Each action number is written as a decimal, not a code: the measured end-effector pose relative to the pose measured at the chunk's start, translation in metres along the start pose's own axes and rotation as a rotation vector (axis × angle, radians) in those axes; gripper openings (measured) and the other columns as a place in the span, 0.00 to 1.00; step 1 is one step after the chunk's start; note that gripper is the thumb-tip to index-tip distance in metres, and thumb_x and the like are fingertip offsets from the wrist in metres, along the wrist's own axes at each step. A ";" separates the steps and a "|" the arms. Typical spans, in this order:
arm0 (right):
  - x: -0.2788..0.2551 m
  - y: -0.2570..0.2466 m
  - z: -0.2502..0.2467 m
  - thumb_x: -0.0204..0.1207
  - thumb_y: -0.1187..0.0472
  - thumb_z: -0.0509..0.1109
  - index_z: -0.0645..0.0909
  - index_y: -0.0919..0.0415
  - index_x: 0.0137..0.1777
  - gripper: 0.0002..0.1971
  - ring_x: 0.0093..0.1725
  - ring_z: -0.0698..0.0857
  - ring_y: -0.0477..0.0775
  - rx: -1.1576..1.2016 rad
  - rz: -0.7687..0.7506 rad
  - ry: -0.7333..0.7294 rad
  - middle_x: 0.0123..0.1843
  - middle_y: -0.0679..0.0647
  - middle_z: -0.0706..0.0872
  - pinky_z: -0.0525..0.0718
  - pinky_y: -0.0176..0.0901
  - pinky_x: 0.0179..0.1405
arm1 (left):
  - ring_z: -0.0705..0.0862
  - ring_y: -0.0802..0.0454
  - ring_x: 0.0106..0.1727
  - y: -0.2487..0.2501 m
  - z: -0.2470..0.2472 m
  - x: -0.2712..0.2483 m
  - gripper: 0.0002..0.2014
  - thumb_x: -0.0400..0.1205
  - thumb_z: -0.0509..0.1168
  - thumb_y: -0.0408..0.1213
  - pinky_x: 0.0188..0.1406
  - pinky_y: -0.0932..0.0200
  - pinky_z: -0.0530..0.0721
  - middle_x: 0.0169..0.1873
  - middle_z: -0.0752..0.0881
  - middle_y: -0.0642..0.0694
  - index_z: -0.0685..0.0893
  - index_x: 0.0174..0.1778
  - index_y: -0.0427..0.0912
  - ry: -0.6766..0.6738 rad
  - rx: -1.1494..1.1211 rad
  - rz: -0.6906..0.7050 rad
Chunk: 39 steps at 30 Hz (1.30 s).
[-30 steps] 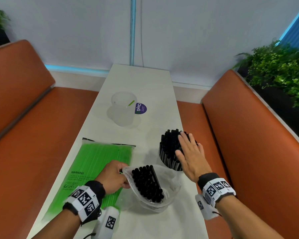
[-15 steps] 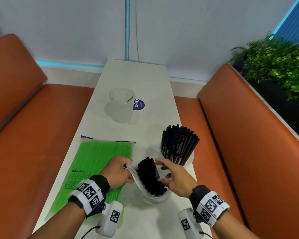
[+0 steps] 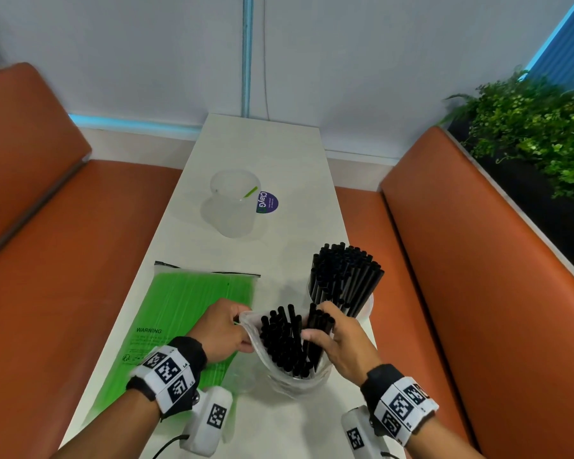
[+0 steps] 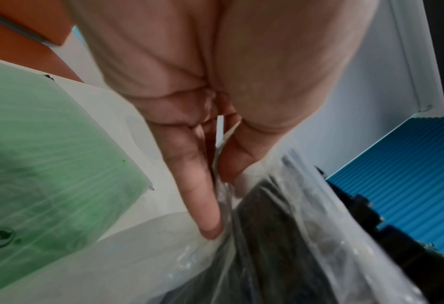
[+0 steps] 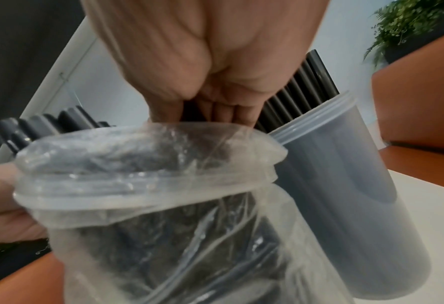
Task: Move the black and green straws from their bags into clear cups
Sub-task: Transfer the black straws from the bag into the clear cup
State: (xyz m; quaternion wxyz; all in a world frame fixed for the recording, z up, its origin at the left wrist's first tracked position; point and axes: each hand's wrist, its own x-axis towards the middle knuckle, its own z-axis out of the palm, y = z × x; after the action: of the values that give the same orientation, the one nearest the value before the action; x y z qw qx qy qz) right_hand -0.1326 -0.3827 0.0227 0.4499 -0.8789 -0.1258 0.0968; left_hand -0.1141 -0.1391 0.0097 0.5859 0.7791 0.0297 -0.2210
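Right hand (image 3: 337,339) of mine grips a bunch of black plastic straws (image 3: 287,342) in the near clear bag (image 3: 251,329), my left hand (image 3: 221,327) pinching its rim. Next, I judge: lift them straight out into the full clear cup (image 3: 367,301) just beyond.

Left hand (image 3: 221,329): forearm low at left, wrist banded, fingers and thumb pinched together on a thin clear film.
Right hand (image 3: 337,339): forearm low at right, wrist banded, fingers curled downward, thumb opposed, clasped round a gathered bundle.

The right hand (image 5: 215,61) reaches into the crumpled clear bag (image 5: 164,205) of black straws (image 5: 46,123), just left of the straw-filled clear cup (image 5: 358,185).
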 end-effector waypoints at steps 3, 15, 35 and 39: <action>-0.001 -0.001 -0.004 0.81 0.51 0.69 0.76 0.49 0.47 0.05 0.39 0.83 0.60 0.003 0.008 0.031 0.41 0.55 0.86 0.81 0.55 0.41 | 0.92 0.46 0.46 0.002 0.001 0.001 0.06 0.76 0.68 0.19 0.49 0.48 0.91 0.44 0.92 0.37 0.88 0.45 0.27 0.009 0.010 0.000; 0.004 0.005 0.004 0.80 0.68 0.69 0.82 0.62 0.57 0.07 0.55 0.80 0.49 -0.007 -0.047 -0.166 0.54 0.55 0.82 0.77 0.31 0.59 | 0.92 0.51 0.36 0.017 0.016 -0.006 0.13 0.77 0.65 0.19 0.38 0.60 0.90 0.33 0.93 0.43 0.90 0.32 0.36 0.034 -0.029 0.020; -0.004 -0.023 -0.026 0.83 0.66 0.66 0.83 0.63 0.58 0.08 0.56 0.87 0.40 0.256 -0.076 0.130 0.51 0.45 0.92 0.79 0.27 0.58 | 0.92 0.46 0.42 0.005 0.011 -0.010 0.12 0.75 0.64 0.16 0.44 0.53 0.91 0.38 0.93 0.39 0.90 0.37 0.33 0.036 -0.049 -0.006; -0.007 -0.068 -0.087 0.83 0.67 0.65 0.83 0.65 0.56 0.07 0.54 0.90 0.49 0.280 -0.226 0.268 0.52 0.52 0.92 0.86 0.36 0.53 | 0.92 0.47 0.38 0.003 0.009 -0.010 0.11 0.75 0.65 0.17 0.40 0.54 0.91 0.33 0.92 0.39 0.89 0.32 0.33 0.034 0.013 0.010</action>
State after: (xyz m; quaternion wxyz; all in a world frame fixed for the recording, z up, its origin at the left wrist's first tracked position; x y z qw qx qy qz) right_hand -0.1240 -0.4135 0.1284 0.5882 -0.7932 -0.1480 -0.0554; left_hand -0.1246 -0.1461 0.0145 0.5814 0.7866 0.0342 -0.2052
